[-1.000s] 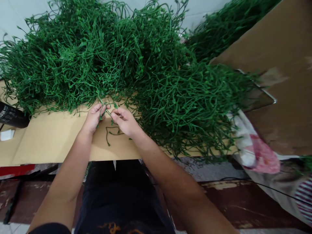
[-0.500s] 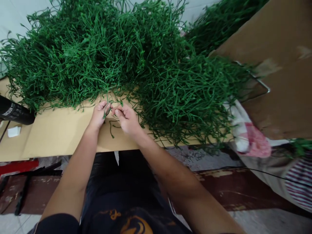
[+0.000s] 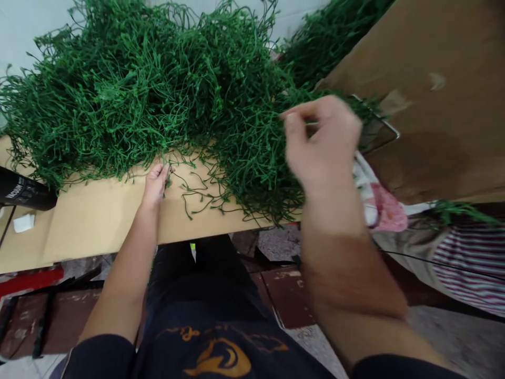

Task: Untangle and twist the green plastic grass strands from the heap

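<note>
A big heap of thin green plastic stems (image 3: 158, 89) covers the back of a cardboard sheet (image 3: 98, 216). My left hand (image 3: 155, 181) rests at the heap's front edge, its fingers pinched on a green stem (image 3: 169, 171) that trails onto the cardboard. My right hand (image 3: 321, 139) is raised and blurred over the right part of the heap. Its thumb and forefinger are closed together, and a thin green stem seems pinched between them. Loose stems (image 3: 197, 197) lie on the cardboard between my hands.
A large cardboard panel (image 3: 434, 89) leans at the right, with more green stems (image 3: 327, 31) behind it. A black cylinder (image 3: 23, 192) lies at the left edge beside a small white piece (image 3: 23, 222). A pink-and-white cloth (image 3: 381, 202) and striped fabric (image 3: 473, 263) lie at the right.
My right hand left the spot beside my left hand and swung up and to the right, over the heap. My left hand stayed at the heap's edge. The view dipped down.
</note>
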The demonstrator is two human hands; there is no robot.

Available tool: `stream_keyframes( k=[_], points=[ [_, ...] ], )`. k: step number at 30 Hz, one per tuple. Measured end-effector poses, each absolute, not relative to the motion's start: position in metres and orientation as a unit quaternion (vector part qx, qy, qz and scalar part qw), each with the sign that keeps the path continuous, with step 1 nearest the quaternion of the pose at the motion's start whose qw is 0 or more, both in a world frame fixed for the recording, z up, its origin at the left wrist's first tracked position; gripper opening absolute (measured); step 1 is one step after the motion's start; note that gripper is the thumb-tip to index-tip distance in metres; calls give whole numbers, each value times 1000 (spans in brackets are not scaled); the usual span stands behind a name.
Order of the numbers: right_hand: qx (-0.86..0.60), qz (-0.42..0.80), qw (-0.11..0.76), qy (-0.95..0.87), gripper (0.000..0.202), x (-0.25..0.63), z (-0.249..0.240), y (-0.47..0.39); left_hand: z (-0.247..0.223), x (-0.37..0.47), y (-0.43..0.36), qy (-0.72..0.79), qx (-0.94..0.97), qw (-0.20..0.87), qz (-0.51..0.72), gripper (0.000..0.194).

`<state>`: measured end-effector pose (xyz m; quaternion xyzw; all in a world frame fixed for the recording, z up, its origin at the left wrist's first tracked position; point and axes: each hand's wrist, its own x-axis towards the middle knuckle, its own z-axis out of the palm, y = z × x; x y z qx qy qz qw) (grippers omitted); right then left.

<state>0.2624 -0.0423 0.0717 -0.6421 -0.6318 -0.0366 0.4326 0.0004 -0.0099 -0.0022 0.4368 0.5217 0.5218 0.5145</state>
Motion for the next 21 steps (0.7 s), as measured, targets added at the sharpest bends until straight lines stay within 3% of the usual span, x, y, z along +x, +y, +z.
stream_keyframes(
  k=[4,6,11,15,21],
  points=[
    [-751,-130,353,-542,72,299,69,-24,-3,4,-6,513,432,524,524,22],
    [-735,-123,336,-575,81,278,60,-31,-4,5,-4,522,423,527,521,22],
    [-583,52,296,-755,45,180,32,-56,-5,2,-6,519,431,522,522,26],
    [-557,186,258,-767,24,141,19,-49,-5,0,-8,489,442,532,531,32],
    [-539,193,317,-756,21,140,8,-39,-1,2,-9,487,426,559,518,32]
  ],
)
